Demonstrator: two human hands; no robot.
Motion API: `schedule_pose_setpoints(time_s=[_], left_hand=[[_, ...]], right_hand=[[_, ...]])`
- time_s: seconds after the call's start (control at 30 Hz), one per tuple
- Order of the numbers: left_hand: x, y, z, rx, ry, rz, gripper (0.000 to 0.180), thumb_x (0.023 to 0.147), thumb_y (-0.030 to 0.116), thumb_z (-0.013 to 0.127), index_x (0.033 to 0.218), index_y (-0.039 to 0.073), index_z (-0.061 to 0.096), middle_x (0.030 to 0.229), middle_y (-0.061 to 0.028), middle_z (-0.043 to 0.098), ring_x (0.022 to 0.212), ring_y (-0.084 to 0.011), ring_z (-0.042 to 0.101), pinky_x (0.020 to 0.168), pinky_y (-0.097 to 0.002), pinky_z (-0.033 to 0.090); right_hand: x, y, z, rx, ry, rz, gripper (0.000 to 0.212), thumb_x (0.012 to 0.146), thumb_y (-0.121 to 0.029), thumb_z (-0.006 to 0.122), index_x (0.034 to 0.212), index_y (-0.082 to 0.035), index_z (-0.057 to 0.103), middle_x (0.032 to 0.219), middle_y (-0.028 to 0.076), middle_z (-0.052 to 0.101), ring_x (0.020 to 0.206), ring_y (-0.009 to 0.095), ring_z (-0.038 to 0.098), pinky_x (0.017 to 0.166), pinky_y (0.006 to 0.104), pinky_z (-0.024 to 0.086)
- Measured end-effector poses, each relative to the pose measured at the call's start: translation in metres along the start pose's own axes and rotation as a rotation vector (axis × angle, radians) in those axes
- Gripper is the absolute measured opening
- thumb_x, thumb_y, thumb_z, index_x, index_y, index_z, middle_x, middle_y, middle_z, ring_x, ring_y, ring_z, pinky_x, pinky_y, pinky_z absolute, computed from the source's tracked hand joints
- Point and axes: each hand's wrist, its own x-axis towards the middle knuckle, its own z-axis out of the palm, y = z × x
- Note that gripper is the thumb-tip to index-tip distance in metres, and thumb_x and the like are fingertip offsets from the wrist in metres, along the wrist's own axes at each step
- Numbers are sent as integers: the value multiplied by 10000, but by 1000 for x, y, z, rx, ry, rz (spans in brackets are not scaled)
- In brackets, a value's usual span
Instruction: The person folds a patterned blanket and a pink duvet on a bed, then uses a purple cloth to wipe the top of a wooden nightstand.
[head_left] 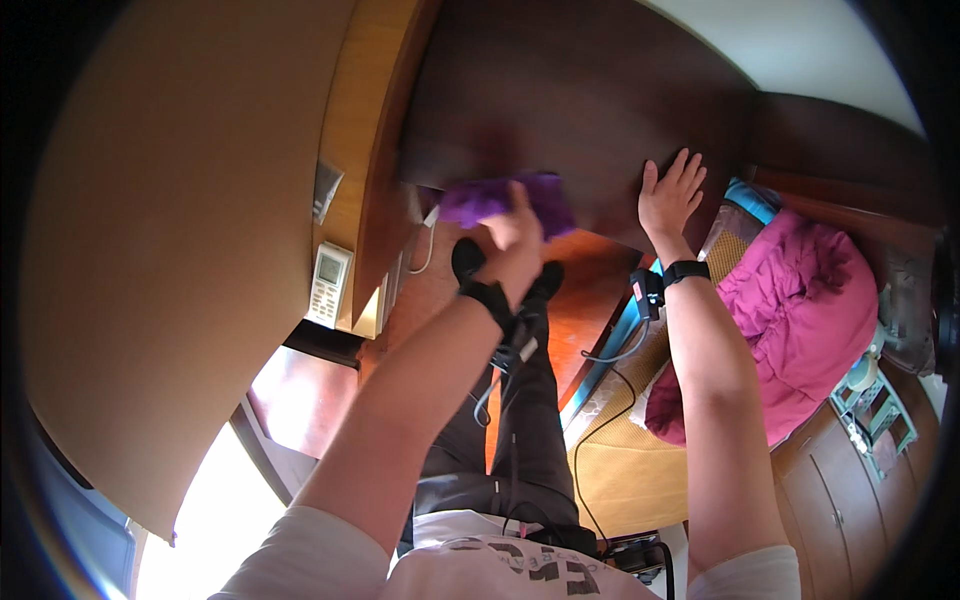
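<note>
My left hand is on a purple cloth at the near edge of a dark brown wooden surface. The hand is somewhat blurred, with its fingers partly bent over the cloth. To the right, my right hand lies on the same surface with its fingers spread and holds nothing. Dark bands circle both wrists.
A light wooden cabinet flanks the left side, with a white remote control on it. Right of me, a magenta quilt rests on a bed with a woven mat. A black cable hangs near my right forearm.
</note>
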Motion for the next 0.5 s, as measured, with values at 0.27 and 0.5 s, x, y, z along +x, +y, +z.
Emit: schedule_pose_setpoints(time_s=[0.27, 0.5], left_hand=[[-41, -45, 32, -137, -485, -184, 495, 912, 347, 602, 1262, 36, 441, 1198, -110, 570, 1063, -234, 562, 863, -378, 469], [13, 10, -35, -135, -115, -122, 652, 889, 521, 565, 1259, -7, 476, 1256, -146, 551, 1109, -265, 543, 955, -361, 429]], right_hand=[[12, -9, -7, 54, -347, -15, 882, 872, -677, 370, 1502, -151, 47, 1552, 177, -15, 1406, 444, -21, 1054, 659, 101], [27, -9, -59, 100, -671, 39, 1381, 561, -595, 806, 1483, -174, -131, 1536, 169, -176, 1395, 445, -148, 1074, 646, 25]])
